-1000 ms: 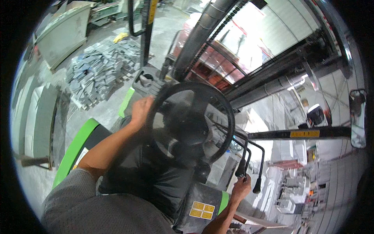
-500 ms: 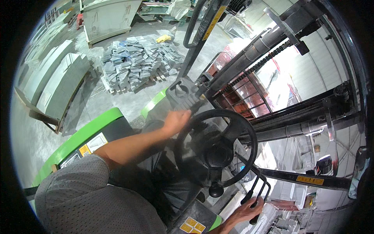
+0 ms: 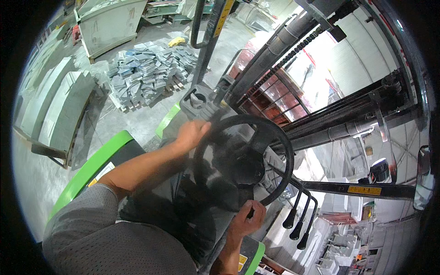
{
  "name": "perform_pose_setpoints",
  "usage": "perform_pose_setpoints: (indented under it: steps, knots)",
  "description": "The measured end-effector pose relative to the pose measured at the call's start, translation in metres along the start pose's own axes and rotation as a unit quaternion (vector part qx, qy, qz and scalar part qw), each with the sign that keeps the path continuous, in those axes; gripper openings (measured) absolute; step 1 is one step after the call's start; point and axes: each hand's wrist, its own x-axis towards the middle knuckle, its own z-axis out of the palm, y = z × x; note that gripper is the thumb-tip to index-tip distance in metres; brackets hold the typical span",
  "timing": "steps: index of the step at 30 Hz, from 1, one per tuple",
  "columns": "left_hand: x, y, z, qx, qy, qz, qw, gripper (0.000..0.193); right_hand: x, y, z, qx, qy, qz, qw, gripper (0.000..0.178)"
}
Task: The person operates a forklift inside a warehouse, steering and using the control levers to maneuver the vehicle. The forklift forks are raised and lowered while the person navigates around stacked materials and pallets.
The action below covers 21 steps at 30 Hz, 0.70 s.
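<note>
Gripping a black steering wheel (image 3: 243,158) with both hands inside a forklift cab.

The wheel is showing as a smooth, round black ring with a dark hub, sitting in the middle of the view just ahead of the person's lap. The left hand (image 3: 191,134) is curling over the far-left rim, its forearm stretching bare from a grey mesh-textured sleeve (image 3: 105,238). The right hand (image 3: 246,221) is closing on the near-right rim, fingers wrapped. Three thin black levers (image 3: 300,220) with rounded knobs are standing just right of the wheel. Beyond, steel mast rails (image 3: 284,46) are rising, and on the left a heap of flat grey slabs (image 3: 146,68) is lying on the concrete floor (image 3: 133,117), beside glossy green body panels (image 3: 91,167).
</note>
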Motion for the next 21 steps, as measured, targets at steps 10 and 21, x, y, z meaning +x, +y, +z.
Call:
perform_pose_setpoints:
  steps: [10, 21]
  knots:
    - [-0.050, -0.015, -0.049, 0.164, -0.081, 0.085, 0.980, 0.019, -0.062, -0.042, -0.021, -0.006, 0.038, -0.020, 0.999, 0.006]
    - [-0.078, -0.046, -0.079, 0.117, -0.025, 0.123, 0.985, 0.027, -0.103, -0.063, -0.029, 0.007, 0.076, -0.041, 0.996, 0.009]
